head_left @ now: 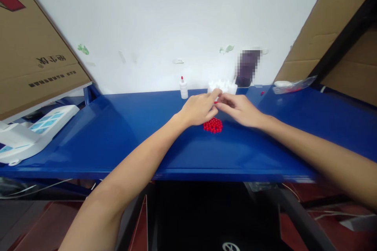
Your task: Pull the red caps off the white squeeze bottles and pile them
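My left hand (198, 109) and my right hand (242, 110) meet over the middle of the table, fingers bent and fingertips almost together. A small red cap (216, 102) shows between them, at the tips of my right thumb and fingers. My left fingers curl closed beside it; whatever they hold is hidden. Just beneath my hands lies a pile of small red caps (213, 125). Behind my fingers stands a group of white plastic bottles (223, 86), partly covered by the hands. To the left, one white bottle (184, 90) with a red-tipped nozzle stands upright.
The blue table (132, 137) meets a white wall. A white and light-blue plastic item (44, 129) lies at left, below a cardboard box (35, 55). At the back right are a loose red cap (262, 93), a clear plastic bag (296, 85) and a dark blurred object (247, 66).
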The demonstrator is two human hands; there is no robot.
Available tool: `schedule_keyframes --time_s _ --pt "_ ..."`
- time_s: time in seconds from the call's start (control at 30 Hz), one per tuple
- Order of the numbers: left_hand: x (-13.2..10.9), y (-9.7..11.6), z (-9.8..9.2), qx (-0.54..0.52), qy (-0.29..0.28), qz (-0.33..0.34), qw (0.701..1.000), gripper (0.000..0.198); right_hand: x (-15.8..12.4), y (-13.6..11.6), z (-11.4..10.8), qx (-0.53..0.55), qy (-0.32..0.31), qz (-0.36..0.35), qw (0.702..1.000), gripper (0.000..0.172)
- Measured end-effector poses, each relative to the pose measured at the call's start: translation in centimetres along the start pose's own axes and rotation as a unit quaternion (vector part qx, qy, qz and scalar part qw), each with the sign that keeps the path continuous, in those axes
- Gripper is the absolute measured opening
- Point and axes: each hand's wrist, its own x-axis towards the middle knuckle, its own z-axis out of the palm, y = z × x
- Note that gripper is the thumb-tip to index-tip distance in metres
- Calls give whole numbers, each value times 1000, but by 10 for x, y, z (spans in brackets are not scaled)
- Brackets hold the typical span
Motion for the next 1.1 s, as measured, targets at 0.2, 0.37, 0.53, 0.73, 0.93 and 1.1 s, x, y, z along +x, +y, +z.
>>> schedule_keyframes --time_s 0.2,0.37,0.53,0.73,0.93,1.1 --pt "3 13 -3 16 19 5 1000 31 -2 -12 4 -1 28 -46 999 29" --pt "6 14 -3 29 24 43 998 30 -1 -7 6 15 37 -49 998 36" --pt "13 2 6 32 53 104 993 39 2 -4 9 12 56 -37 998 44" --pt "12 -15 11 -52 65 83 993 49 7 -5 13 3 36 -58 998 41" --pt "9 -18 6 -64 25 76 995 38 8 -1 13 -27 27 -87 995 37" --pt "10 -17 4 -53 27 86 995 31 8 1 11 -55 13 -94 994 34"
